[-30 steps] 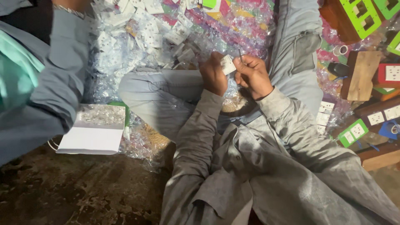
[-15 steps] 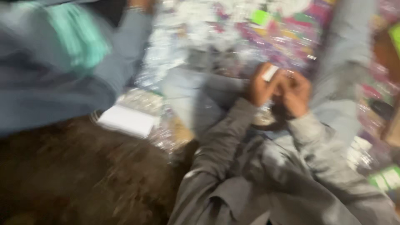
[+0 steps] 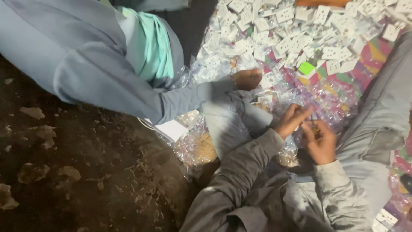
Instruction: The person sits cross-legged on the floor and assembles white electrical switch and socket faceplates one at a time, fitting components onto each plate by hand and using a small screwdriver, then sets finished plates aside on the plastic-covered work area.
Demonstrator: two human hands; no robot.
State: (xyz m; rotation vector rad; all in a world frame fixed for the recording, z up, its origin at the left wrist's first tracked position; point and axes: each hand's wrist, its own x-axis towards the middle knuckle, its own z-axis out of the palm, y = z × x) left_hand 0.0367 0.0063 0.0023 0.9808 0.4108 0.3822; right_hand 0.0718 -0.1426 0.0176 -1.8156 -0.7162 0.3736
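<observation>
Down over the lap: left hand loosely spread, fingers fanned above crinkly clear plastic bags; right hand curled, fingertips pinching something small between the two hands, too blurred to tell what. Beyond, heaped on a bright patterned mat: flat, square white socket plates, hard and glossy, one green piece among them. At left, another person's hand in a grey sleeve, closed over the pile's edge. Nearby, a flat white box just beside more wrinkled plastic; rough dark dirt floor with pale crumbs.
</observation>
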